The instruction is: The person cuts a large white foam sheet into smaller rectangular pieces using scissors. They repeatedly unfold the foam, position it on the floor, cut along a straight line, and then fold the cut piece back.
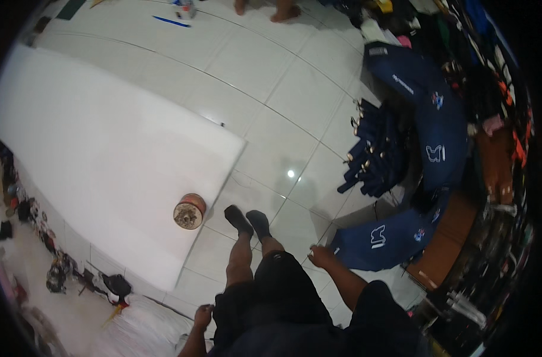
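My left hand (203,315) hangs beside my left thigh with its fingers curled in. What it holds, if anything, is hidden. Out to the front right, my right hand (322,256) is closed, with a small pale spot at its fingertips too small to name. Nearest to that hand lies a navy cloth piece (375,238) with white and coloured prints; I cannot tell whether they touch. Further navy cloth (443,131) curves away along the right side. Left of it sits a pile of narrow navy bundles (375,152) with pale ends.
A large white sheet or slab (116,143) spreads over the tiled floor (271,131) at left, carrying a round reddish container (189,212) of brownish bits. Brown boxes (446,238) and heaped clothes line the right. A blue pen-like stick (171,21) and another person's feet (283,12) show at the far side.
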`<state>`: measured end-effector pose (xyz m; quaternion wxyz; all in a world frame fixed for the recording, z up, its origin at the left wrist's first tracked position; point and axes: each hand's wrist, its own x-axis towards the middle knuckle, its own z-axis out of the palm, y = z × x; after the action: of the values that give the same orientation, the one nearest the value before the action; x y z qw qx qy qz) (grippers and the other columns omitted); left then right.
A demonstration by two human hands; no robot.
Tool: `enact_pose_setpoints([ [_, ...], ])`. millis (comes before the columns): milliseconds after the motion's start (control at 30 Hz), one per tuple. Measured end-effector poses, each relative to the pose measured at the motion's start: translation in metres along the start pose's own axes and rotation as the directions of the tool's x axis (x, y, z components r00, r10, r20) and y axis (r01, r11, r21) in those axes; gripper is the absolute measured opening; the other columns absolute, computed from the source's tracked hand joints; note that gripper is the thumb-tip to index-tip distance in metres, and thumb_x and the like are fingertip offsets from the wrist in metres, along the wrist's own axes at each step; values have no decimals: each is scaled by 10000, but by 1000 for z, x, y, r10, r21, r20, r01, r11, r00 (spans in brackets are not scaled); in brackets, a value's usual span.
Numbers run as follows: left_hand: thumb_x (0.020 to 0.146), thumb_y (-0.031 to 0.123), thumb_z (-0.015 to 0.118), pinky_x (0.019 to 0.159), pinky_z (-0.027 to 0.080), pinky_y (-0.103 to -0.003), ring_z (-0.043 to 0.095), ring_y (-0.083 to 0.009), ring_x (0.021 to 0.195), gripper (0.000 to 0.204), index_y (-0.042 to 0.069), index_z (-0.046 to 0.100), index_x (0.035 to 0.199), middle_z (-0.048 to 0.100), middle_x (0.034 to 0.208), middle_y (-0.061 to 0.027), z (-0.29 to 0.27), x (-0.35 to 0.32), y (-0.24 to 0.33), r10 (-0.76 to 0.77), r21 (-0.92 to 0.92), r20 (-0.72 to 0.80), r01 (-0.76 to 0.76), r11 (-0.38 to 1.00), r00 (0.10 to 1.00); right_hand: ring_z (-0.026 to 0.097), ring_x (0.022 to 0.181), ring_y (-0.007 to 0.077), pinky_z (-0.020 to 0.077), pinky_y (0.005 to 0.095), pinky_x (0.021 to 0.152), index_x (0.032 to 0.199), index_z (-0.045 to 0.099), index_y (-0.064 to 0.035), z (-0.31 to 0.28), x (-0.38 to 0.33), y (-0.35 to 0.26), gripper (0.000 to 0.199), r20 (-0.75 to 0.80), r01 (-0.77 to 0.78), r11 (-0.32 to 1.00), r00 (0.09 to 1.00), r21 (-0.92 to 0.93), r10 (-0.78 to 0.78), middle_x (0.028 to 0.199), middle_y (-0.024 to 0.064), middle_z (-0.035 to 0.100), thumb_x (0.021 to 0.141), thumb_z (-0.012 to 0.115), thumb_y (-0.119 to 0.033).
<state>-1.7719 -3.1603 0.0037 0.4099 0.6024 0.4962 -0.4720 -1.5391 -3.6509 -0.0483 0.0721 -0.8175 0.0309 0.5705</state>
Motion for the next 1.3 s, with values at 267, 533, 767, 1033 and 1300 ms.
enact_pose_setpoints([
  [267, 856, 388, 630, 895, 480, -376, 633, -294, 1021, 499, -26, 624, 1134, 668, 1067, -195, -118, 10, 193, 361, -10, -329, -386, 922, 872, 616, 1026, 384, 485, 432, 872, 1179, 590, -42, -26, -20, -29, 474, -60, -17, 762, 996, 647, 72, 1131, 215, 632, 839, 601, -372],
  [533, 850, 416, 628, 878, 494, -372, 640, -287, 1005, 514, -15, 622, 1130, 665, 1073, -196, -221, -28, 404, 349, -115, -618, -521, 846, 704, 635, 971, 386, 498, 430, 841, 1152, 611, -46, -273, 53, -97, 459, -23, 120, 899, 992, 422, -122, 1090, 202, 652, 843, 587, -385],
  [767, 833, 455, 607, 938, 464, -385, 609, -320, 1068, 513, 27, 643, 1114, 649, 1116, -194, -177, -15, 468, 70, -303, -482, -241, 922, 873, 651, 944, 352, 505, 436, 845, 978, 686, -69, -565, 138, -185, 396, -287, 124, 991, 952, 54, -103, 996, 191, 676, 826, 624, -430],
  [1033, 864, 481, 498, 877, 482, -357, 612, -234, 1055, 494, 70, 686, 1064, 654, 1145, -118, -171, -2, 498, -58, -426, -417, -139, 894, 907, 635, 994, 354, 490, 420, 878, 1007, 665, -52, -825, 212, -417, 414, -458, 337, 940, 829, -46, -320, 1010, 201, 674, 823, 643, -423],
  [1300, 802, 584, 610, 937, 473, -412, 580, -341, 1140, 655, 16, 643, 1125, 621, 1184, -217, -383, 82, 641, -245, -672, -212, 41, 740, 946, 648, 711, 189, 526, 331, 593, 1054, 602, -16, -906, 277, -641, 388, -205, 332, 903, 937, 273, -282, 835, 95, 668, 879, 650, -359],
])
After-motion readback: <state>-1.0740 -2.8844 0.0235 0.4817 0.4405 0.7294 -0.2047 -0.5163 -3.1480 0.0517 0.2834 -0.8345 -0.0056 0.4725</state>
